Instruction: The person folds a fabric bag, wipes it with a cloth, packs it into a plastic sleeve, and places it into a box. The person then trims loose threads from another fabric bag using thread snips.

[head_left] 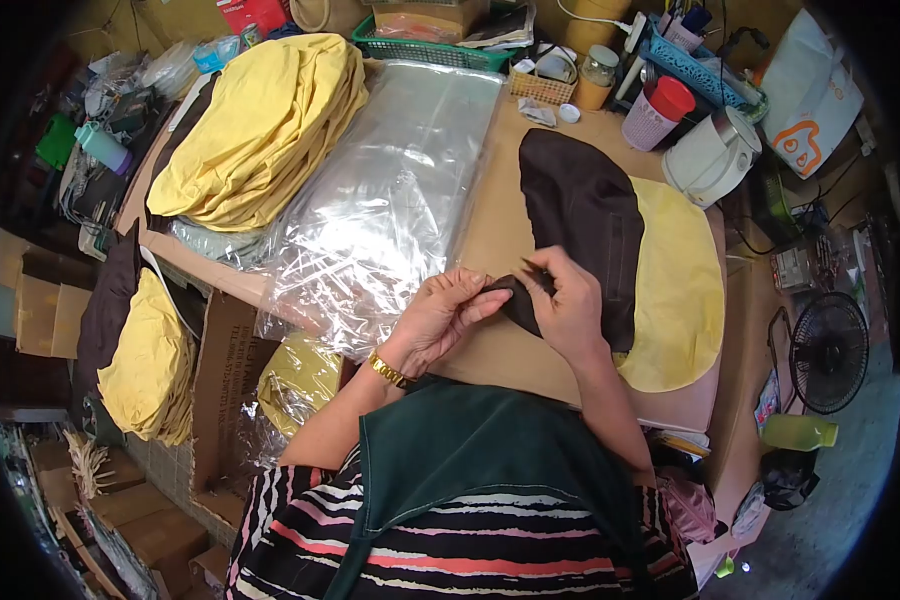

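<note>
A dark brown cloth piece (580, 215) joined to a yellow cloth piece (680, 290) lies flat on the table in front of me. My left hand (455, 310) pinches the near corner of the brown cloth between thumb and fingers, raising it a little. Close to that corner, my right hand (572, 305) is closed, its fingers around a small dark pointed tool (530, 267); most of the tool is hidden, so its kind is unclear. A gap of a few centimetres separates the two hands.
Clear plastic bags (400, 170) lie stacked left of the cloth, beside a tall pile of folded yellow cloth (260, 130). More yellow pieces (150, 360) hang at the left. A kettle (712, 155), a pink cup (650, 120) and baskets line the back. A fan (828, 352) stands right.
</note>
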A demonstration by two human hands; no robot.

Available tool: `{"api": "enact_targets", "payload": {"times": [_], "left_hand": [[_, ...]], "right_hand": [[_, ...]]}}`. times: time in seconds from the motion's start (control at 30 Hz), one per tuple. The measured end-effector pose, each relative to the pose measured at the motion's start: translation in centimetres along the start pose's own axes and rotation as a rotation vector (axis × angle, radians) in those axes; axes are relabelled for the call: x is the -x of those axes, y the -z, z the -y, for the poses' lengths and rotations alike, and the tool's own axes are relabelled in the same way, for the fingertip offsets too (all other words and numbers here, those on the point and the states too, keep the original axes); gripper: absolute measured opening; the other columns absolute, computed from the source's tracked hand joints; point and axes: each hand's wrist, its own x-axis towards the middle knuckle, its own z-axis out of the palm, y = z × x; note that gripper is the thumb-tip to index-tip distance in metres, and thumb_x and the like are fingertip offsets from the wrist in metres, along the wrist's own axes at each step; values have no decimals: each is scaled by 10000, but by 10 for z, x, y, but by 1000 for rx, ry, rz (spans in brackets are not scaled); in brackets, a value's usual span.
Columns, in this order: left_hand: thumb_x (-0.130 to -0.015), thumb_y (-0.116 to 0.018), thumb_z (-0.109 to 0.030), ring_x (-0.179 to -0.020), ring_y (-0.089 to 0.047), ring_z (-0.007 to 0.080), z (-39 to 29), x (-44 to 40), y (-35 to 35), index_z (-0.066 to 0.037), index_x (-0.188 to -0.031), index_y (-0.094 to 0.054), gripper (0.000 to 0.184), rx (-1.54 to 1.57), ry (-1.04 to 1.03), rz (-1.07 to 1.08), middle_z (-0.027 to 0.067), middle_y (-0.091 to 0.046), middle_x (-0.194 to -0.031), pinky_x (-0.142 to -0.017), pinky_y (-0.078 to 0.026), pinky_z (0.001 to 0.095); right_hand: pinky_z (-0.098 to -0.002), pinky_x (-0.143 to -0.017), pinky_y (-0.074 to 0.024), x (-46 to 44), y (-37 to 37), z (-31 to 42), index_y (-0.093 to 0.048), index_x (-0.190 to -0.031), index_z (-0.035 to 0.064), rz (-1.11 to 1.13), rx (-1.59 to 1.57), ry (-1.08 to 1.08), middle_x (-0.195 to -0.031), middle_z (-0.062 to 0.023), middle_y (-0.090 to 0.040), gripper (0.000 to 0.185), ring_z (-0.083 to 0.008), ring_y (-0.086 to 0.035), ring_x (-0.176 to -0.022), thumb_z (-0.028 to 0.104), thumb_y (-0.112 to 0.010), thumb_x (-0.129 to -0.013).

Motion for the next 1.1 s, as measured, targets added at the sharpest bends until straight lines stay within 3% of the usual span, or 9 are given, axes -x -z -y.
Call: {"api": "enact_targets", "payload": {"times": [0.1,0.37,0.7,0.77,0.87,0.93,1.0,1.07,1.1], "left_hand": [[-981,-519,-134,-966,-679,270,-3,5,-13,86,-1005,-578,229,-59,3,-39,186,-644,-1036,-830,-597,281],[-995,-494,-164,-983,-673,254,-4,10,-20,95,-1048,-550,270,-51,-15,-36,201,-628,-1069,-847,-588,284],[-984,-527,-187,-991,-670,247,-1,15,-26,57,-1031,-539,249,-131,-74,0,189,-626,-1070,-862,-570,292],[-986,-522,-182,-1000,-667,251,-1,16,-25,49,-1034,-536,237,-163,-79,4,195,-622,-1083,-874,-565,299],[-1000,-491,-198,-988,-668,248,-2,19,-30,36,-1043,-531,241,-230,-131,7,196,-623,-1087,-875,-561,307],[-1012,-466,-219,-966,-672,241,-6,18,-30,31,-1048,-529,261,-263,-187,1,191,-628,-1080,-864,-561,307],[-1027,-412,-262,-820,-664,188,-17,22,-21,2,-1057,-533,292,-286,-235,-278,168,-635,-1073,-721,-559,269],[-1010,-438,-348,-691,-590,113,-28,22,-7,-20,-1052,-553,350,-312,-217,-248,132,-626,-1096,-584,-483,219],[-986,-492,-357,-660,-555,84,-29,22,-3,-28,-1028,-567,340,-543,-160,-204,110,-625,-1091,-563,-453,206]], "right_hand": [[-413,-644,-492,-3,14,20,-524,-1148,70,-70,68,-19,-1044,-130,-562,432,-341,-619,-820,332,-691,-847],[-356,-608,-452,6,29,45,-624,-883,97,-57,300,126,-867,-52,-519,208,-249,-593,-715,163,-755,-736],[-343,-566,-427,8,19,44,-591,-894,95,-51,384,125,-778,-57,-505,234,-244,-564,-652,102,-746,-718],[-320,-565,-427,-4,17,46,-598,-868,44,-111,21,-16,-770,-78,-534,186,-243,-556,-628,85,-734,-748],[-298,-569,-419,-10,15,2,-593,-823,-14,129,-212,-25,-748,-91,-547,174,-213,-555,-621,90,-727,-783],[-287,-567,-402,-10,16,-2,-587,-779,-42,89,-231,-132,-715,-85,-540,209,-165,-540,-622,105,-734,-798],[-284,-565,-397,-8,18,-2,-588,-784,-41,25,-187,-183,-692,-72,-521,202,-143,-507,-613,99,-733,-798],[-278,-562,-389,-7,18,1,-588,-778,-42,7,-198,-179,-694,-71,-523,205,-139,-478,-599,99,-735,-797],[-281,-555,-383,-7,17,2,-584,-772,-40,-8,-193,-168,-691,-69,-519,209,-138,-471,-591,100,-738,-795]]}}
